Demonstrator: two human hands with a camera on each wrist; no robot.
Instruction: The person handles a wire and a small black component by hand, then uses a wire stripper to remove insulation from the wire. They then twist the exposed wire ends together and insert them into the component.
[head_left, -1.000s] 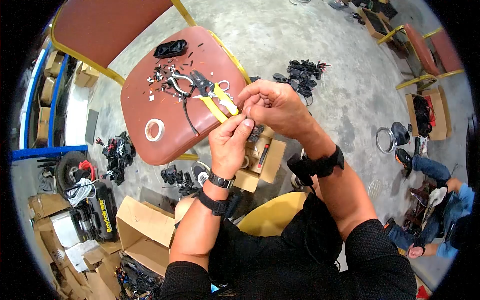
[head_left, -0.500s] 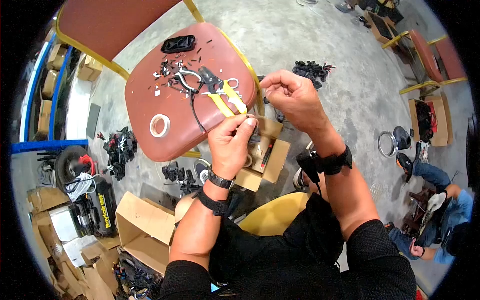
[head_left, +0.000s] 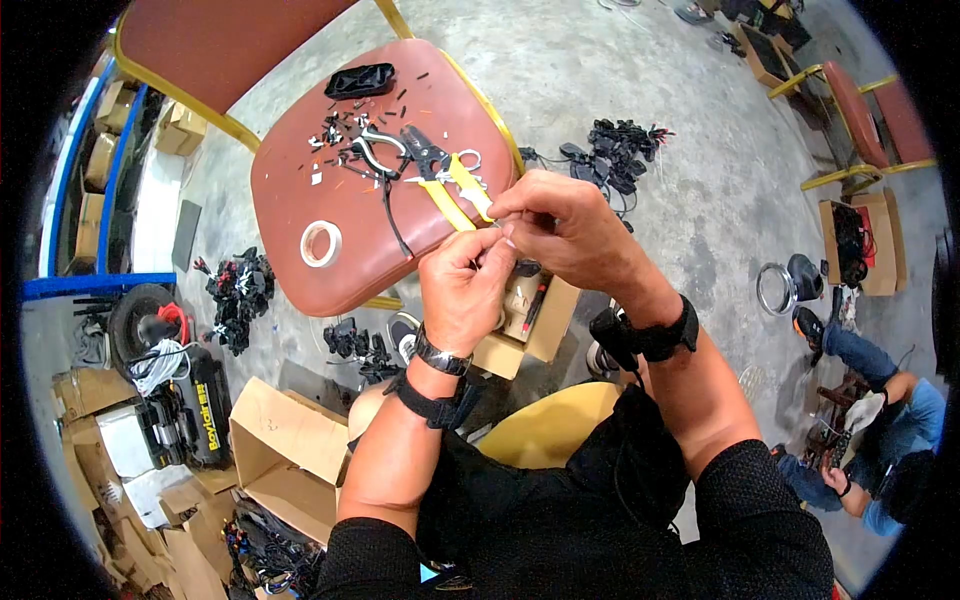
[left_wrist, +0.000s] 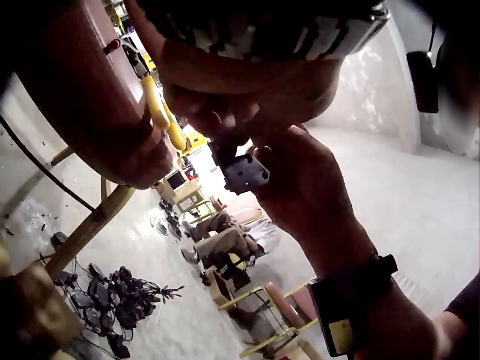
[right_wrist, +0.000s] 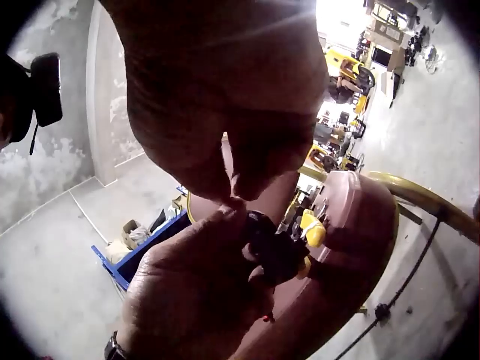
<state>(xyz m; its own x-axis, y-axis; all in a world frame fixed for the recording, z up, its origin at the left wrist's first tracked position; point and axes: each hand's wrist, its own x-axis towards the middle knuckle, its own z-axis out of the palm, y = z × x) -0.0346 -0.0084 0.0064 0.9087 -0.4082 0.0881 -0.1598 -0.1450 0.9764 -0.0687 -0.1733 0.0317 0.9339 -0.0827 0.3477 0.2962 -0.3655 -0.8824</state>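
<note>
My left hand (head_left: 460, 295) grips a small dark block with holes in its grey face (left_wrist: 246, 174), which hangs below the fingers. At the left thumb tip, the curled fingers of my right hand (head_left: 570, 235) pinch at the block's upper end; the fingers hide most of that spot. Just beyond both hands, at the seat's near edge, lies a yellow-handled wire stripper (head_left: 446, 206). Pliers with pale grips (head_left: 380, 155) lie farther back, beside a black strip (head_left: 394, 220).
A red-brown chair seat (head_left: 290, 190) bears a tape roll (head_left: 309, 245), a black case (head_left: 360, 81) and scattered scraps. Beneath the hands stands an open carton (head_left: 555, 318). Piles of black parts (head_left: 612, 155) lie on the floor. Another person (head_left: 915, 410) sits at right.
My right hand drew away from the left thumb half a second ago and has come back to it. The left hand keeps its grip. The seat sits slightly higher in view.
</note>
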